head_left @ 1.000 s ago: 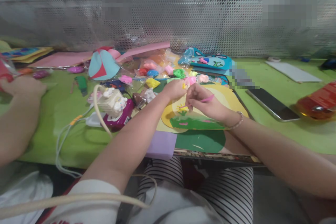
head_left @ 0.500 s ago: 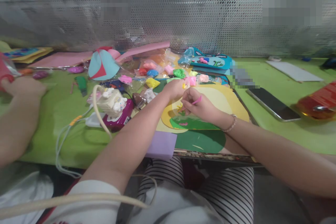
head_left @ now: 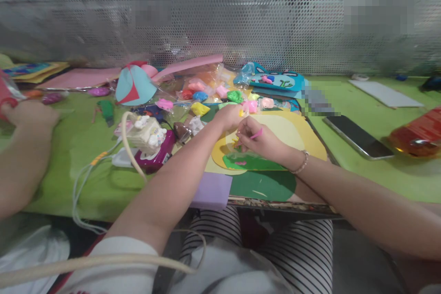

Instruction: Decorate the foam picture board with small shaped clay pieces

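Note:
My right hand [head_left: 257,137] is closed round a slim pink modelling tool [head_left: 257,134], its working end down by a small yellow clay shape [head_left: 235,141]. Under it lies a yellow and cream paper picture [head_left: 306,135] with a green lower part [head_left: 262,163] and a little pink clay piece [head_left: 240,163]. My left hand [head_left: 230,118] reaches to the picture's top edge, fingers pinched, with a bit of yellow clay [head_left: 241,112] at the fingertips. Just beyond it sits a pink clay lump [head_left: 252,106].
Several bagged clay lumps, such as a yellow one [head_left: 200,109], lie behind. A purple device [head_left: 160,154] with cables stands left; purple paper [head_left: 212,190] overhangs the front edge. A phone [head_left: 358,136] and red bottle [head_left: 418,133] lie right. Another person's hand [head_left: 32,115] is far left.
My right hand has shifted very slightly left, and the pink tool's angle has changed a little. My left hand stays in place.

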Motion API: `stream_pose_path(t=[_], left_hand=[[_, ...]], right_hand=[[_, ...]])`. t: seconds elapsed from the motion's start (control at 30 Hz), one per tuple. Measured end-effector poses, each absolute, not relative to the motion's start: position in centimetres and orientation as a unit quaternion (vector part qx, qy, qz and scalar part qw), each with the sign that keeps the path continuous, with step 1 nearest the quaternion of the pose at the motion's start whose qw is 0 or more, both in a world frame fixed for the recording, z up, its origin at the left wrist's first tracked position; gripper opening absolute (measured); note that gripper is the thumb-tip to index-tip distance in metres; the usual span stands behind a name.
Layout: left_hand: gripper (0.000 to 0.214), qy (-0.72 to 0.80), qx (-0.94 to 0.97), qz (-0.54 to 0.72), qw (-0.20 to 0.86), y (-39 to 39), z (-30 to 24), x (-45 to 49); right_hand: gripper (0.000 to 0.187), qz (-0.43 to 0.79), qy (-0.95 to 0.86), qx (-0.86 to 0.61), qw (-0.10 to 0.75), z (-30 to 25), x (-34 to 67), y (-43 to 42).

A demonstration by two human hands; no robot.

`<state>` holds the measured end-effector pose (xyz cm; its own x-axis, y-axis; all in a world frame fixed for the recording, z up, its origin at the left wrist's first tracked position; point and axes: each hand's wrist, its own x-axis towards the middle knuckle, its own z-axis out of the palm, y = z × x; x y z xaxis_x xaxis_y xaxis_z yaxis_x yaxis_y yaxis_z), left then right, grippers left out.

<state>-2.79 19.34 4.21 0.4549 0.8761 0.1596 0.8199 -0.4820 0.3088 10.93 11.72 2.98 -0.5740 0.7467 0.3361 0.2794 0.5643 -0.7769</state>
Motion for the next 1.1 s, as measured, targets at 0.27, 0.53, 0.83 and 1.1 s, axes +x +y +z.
stream_pose_path(t=[0.27,0.53,0.83,1.1], left_hand=[[0.025,0.503,0.85,0.136,0.085,19.8,3.8,-2.8],[0.023,0.485,0.858,0.142,0.087,19.6,3.9,-3.0],[0.024,0.518,0.836,0.158,0.093,19.3,4.0,-2.9],[0.031,0.55,0.817,0.151,0.087,19.8,3.7,-2.7]], right_hand=[[0.011,0.336,-0.824,-0.311,0.333,3.4,11.0,11.3],[0.002,0.315,-0.816,-0.303,0.379,3.5,11.2,11.4],[0.029,-0.046,-0.983,-0.114,0.137,5.6,13.6,12.4],[0.03,-0.079,-0.985,-0.125,0.094,4.6,13.0,12.2]])
